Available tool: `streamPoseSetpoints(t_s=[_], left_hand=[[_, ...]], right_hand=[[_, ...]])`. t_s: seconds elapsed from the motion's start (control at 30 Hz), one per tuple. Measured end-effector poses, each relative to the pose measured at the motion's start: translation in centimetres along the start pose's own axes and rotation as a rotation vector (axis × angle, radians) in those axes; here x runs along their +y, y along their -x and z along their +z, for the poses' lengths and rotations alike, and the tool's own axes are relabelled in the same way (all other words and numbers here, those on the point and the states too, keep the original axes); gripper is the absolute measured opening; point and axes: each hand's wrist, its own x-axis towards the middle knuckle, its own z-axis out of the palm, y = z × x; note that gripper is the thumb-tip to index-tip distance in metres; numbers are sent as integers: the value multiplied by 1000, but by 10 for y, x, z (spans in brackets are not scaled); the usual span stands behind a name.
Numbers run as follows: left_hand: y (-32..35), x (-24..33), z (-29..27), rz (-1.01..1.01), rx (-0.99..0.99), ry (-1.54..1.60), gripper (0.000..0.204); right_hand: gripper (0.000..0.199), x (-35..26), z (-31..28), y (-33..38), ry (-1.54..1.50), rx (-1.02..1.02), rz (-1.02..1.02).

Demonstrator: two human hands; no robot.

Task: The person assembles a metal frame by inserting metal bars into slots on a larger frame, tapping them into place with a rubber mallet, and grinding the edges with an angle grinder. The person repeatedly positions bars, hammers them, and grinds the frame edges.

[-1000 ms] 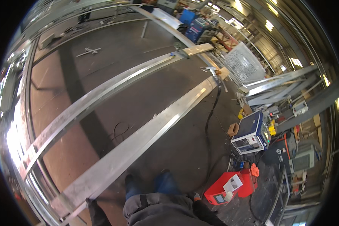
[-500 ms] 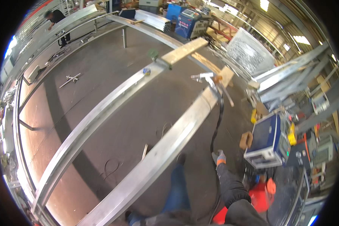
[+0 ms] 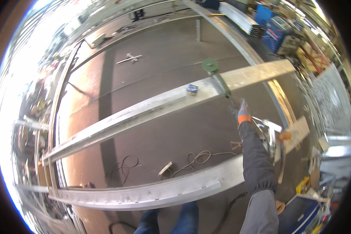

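Reach is the change: a second ago no arm showed above the legs, half a second ago a gloved hand hung low by the near beam, and now the right hand (image 3: 241, 111) is stretched out over the gap to the far steel beam (image 3: 144, 111). It wears a grey glove with an orange cuff and closes around the handle end of an angle grinder (image 3: 218, 80), whose green disc (image 3: 210, 65) lies out past the beam's top face, close to the wooden plank (image 3: 261, 72) laid across it. So the grinder is in the grip but rests on the surface of the beam (whether it is lifted clear I cannot tell). A small blue box (image 3: 192, 89) sits on the same beam, just to the left of the tool. The left hand is out of view. Cables (image 3: 199, 158) coil on the floor between the two beams, and the near beam (image 3: 156, 191) crosses just ahead of the person's knees.
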Motion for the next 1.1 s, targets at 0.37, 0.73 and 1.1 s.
streamPoseSetpoints(t_s=[0.37, 0.73, 1.1], left_hand=[[70, -22, 93, -70, 23, 203, 60], [270, -208, 143, -531, 66, 531, 62], [368, -460, 177, -832, -81, 870, 64]], right_hand=[[41, 12, 191, -205, -413, -172, 305], [35, -170, -76, 183, -903, -777, 169], [47, -433, -237, 685, -1155, -1229, 163]])
